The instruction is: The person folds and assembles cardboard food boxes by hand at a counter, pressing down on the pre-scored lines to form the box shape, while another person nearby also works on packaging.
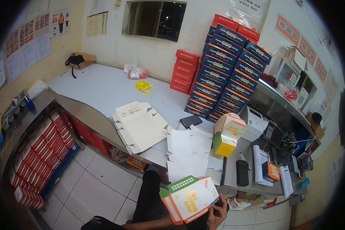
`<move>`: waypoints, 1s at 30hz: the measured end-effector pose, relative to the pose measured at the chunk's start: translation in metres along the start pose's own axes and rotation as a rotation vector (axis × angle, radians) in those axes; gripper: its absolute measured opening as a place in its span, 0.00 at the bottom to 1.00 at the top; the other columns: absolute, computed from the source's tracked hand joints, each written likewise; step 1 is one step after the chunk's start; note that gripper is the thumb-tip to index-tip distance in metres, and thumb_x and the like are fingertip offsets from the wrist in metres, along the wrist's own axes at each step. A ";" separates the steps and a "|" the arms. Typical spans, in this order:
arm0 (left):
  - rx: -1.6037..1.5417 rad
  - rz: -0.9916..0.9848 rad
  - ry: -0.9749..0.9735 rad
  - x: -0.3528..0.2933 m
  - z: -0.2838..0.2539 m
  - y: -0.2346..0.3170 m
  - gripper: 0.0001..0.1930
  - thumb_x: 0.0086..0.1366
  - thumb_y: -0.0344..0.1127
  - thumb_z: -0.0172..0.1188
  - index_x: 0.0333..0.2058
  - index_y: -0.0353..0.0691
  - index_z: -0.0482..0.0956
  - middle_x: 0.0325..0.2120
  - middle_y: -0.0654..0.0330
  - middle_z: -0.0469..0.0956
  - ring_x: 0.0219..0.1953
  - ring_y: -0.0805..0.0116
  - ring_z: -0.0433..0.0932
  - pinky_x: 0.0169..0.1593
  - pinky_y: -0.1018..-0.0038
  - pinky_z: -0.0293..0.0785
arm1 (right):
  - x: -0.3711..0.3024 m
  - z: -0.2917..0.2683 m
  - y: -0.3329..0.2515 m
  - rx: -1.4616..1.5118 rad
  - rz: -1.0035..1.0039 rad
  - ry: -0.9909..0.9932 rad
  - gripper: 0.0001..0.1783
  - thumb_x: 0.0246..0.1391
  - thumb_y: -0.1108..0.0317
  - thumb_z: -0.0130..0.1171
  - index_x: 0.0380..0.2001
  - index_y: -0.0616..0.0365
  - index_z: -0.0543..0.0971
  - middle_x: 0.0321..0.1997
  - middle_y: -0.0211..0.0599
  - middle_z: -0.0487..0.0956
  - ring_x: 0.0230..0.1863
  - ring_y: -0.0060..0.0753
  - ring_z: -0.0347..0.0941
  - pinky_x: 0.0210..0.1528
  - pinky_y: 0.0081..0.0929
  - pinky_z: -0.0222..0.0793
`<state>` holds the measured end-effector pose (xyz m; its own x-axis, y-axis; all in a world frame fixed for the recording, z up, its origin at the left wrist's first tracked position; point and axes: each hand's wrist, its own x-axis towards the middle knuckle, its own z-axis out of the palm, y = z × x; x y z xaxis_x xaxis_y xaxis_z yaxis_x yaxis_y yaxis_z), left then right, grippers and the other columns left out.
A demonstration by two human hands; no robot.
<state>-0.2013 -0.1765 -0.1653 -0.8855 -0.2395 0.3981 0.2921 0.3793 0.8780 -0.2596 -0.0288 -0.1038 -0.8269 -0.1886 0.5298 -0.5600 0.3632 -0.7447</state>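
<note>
A partly folded cardboard food box (189, 197), white with green and orange flaps and yellow lettering, is tilted over my lap. My right hand (216, 214) is closed at its lower right corner, fingers bent against the edge. From the lower left my left forearm (153, 224) reaches under the box; the hand itself is hidden behind it. Just beyond lie flat white box blanks (189, 149) on the table. A stack of brown-white flat blanks (142, 124) rests left of them. To the right stand formed boxes (228, 134) nested together, orange, white, yellow and green.
Tall stacks of dark blue boxes (222, 65) and red boxes (184, 71) stand at the back. A phone (191, 121) lies by the blanks, and a black handheld device (242, 172) on the right counter beside a white printer (253, 122). Red cartons (42, 153) fill the left shelf.
</note>
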 end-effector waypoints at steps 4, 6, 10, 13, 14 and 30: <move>0.034 0.053 0.044 0.005 0.013 0.009 0.16 0.65 0.39 0.59 0.48 0.39 0.75 0.41 0.59 0.77 0.43 0.59 0.77 0.43 0.65 0.74 | -0.012 -0.001 0.008 -0.002 -0.036 0.098 0.07 0.46 0.78 0.69 0.30 0.65 0.81 0.55 0.49 0.77 0.54 0.47 0.72 0.57 0.39 0.67; 0.086 0.108 0.078 0.010 0.020 0.014 0.16 0.65 0.39 0.59 0.48 0.39 0.75 0.41 0.59 0.77 0.44 0.59 0.77 0.43 0.65 0.74 | -0.014 -0.003 0.009 0.050 0.026 0.107 0.08 0.46 0.77 0.70 0.31 0.64 0.80 0.56 0.48 0.76 0.55 0.46 0.72 0.58 0.39 0.67; 0.280 0.265 0.175 0.018 0.038 0.016 0.16 0.65 0.39 0.58 0.49 0.40 0.75 0.42 0.59 0.77 0.44 0.59 0.77 0.44 0.65 0.74 | -0.016 0.001 0.012 0.133 0.022 0.119 0.10 0.46 0.74 0.70 0.33 0.65 0.80 0.57 0.49 0.75 0.55 0.46 0.72 0.58 0.39 0.68; 0.559 0.343 0.057 0.017 0.044 0.007 0.18 0.65 0.38 0.57 0.52 0.40 0.72 0.48 0.59 0.75 0.50 0.59 0.74 0.48 0.64 0.73 | -0.007 0.012 0.010 0.195 -0.103 0.186 0.09 0.47 0.75 0.68 0.32 0.64 0.80 0.56 0.51 0.74 0.57 0.49 0.71 0.60 0.42 0.66; 0.663 0.354 -0.018 0.014 0.048 -0.001 0.19 0.65 0.37 0.57 0.54 0.40 0.71 0.51 0.59 0.73 0.52 0.59 0.73 0.50 0.64 0.72 | -0.004 0.016 0.007 0.224 -0.126 0.218 0.07 0.47 0.75 0.67 0.31 0.64 0.79 0.56 0.51 0.74 0.58 0.51 0.71 0.61 0.44 0.64; -0.338 -0.160 -0.159 0.040 0.029 0.068 0.19 0.69 0.37 0.56 0.53 0.32 0.70 0.48 0.50 0.75 0.47 0.58 0.78 0.51 0.61 0.72 | 0.004 0.009 0.004 0.087 -0.095 0.252 0.08 0.51 0.69 0.65 0.30 0.64 0.80 0.59 0.57 0.71 0.60 0.58 0.70 0.61 0.49 0.66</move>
<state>-0.2273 -0.1339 -0.0972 -0.9665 -0.1200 0.2269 0.2253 0.0265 0.9739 -0.2654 -0.0366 -0.1085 -0.7374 0.0187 0.6752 -0.6459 0.2730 -0.7129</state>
